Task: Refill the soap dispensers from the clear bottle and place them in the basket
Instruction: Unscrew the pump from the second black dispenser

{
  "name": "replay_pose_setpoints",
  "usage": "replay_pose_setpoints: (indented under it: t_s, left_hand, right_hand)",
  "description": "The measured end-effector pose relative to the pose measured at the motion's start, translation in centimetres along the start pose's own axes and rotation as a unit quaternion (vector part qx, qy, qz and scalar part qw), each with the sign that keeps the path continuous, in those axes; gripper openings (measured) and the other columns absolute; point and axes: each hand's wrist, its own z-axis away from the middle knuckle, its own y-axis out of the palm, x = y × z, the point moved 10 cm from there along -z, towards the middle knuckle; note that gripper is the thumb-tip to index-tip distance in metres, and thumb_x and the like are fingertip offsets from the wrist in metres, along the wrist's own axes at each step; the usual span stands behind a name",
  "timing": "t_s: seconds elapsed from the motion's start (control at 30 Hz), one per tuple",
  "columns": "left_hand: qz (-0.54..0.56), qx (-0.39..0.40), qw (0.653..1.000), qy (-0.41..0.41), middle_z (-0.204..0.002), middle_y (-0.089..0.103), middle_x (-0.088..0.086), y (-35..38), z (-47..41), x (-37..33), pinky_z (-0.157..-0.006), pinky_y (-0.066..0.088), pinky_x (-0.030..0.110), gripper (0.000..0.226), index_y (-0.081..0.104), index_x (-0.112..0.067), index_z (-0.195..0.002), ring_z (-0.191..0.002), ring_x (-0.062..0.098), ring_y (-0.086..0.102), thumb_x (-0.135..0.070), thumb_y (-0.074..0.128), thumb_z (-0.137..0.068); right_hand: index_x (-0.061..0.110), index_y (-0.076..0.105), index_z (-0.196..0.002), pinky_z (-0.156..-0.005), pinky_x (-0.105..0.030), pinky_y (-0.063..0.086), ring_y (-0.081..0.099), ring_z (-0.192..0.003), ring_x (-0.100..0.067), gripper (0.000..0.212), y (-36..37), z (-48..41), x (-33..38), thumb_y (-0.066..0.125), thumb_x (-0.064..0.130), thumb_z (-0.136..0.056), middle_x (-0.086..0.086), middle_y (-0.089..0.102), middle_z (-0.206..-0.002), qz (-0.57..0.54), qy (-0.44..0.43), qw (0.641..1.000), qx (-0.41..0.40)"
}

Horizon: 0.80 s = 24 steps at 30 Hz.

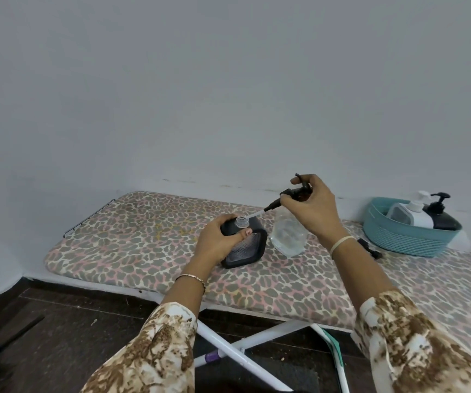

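The left hand grips the black dispenser on the board. The right hand pinches the pump above its neck. The bottle stands just below the right fingers; the basket with 2 dispensers is far right.

Your ironing board wears a pink, grey and cream leopard print, and your sleeves are cream with brown blotches. The basket is teal, holding 1 white and 1 black dispenser.
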Motion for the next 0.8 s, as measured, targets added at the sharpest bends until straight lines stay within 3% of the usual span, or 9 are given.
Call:
replay_pose_setpoints:
  t_s: [0.23,0.5,0.63,0.8]
  left_hand:
    - [-0.025,-0.041,0.999,-0.002,-0.128,0.06,0.001,0.1,0.8,-0.6,-0.088,0.046,0.027,0.06,0.056,-0.019,-0.131,-0.113,0.019,0.058,-0.042,0.076,-0.08]
    - [-0.02,-0.071,0.997,0.007,-0.131,0.06,0.003,1.4,0.7,-0.9,-0.096,0.049,0.036,0.062,0.054,-0.018,-0.133,-0.117,0.023,0.057,-0.044,0.073,-0.081]
    - [-0.038,-0.087,0.995,0.019,-0.127,0.061,0.0,1.6,0.9,-0.8,-0.093,0.051,0.038,0.056,0.055,-0.023,-0.129,-0.115,0.021,0.058,-0.047,0.072,-0.082]
    - [-0.042,-0.09,0.995,0.012,-0.119,0.062,-0.007,1.3,0.9,-0.3,-0.085,0.052,0.034,0.05,0.057,-0.029,-0.122,-0.107,0.017,0.06,-0.051,0.072,-0.079]
  right_hand:
    - [0.012,0.057,-0.106,-0.079,-0.04,0.058,0.068,-0.084,-0.03,0.028,-7.9,0.7,-2.9,0.071,0.013,-0.082,-0.01,0.066,-0.092,-0.082,0.043,0.993,-0.074]
    - [0.003,0.062,-0.098,-0.069,-0.031,0.052,0.06,-0.077,-0.022,0.032,-13.5,2.8,-10.9,0.078,0.022,-0.079,-0.009,0.064,-0.085,-0.101,0.136,0.966,-0.194]
    - [0.012,0.061,-0.09,-0.078,-0.04,0.053,0.061,-0.08,-0.027,0.03,-12.4,3.7,-16.2,0.083,0.023,-0.072,-0.008,0.063,-0.086,-0.062,0.194,0.96,-0.195]
    - [0.01,0.057,-0.093,-0.073,-0.029,0.041,0.056,-0.08,-0.02,0.031,-9.3,4.4,-18.9,0.08,0.016,-0.073,-0.003,0.059,-0.088,0.039,0.225,0.963,-0.144]
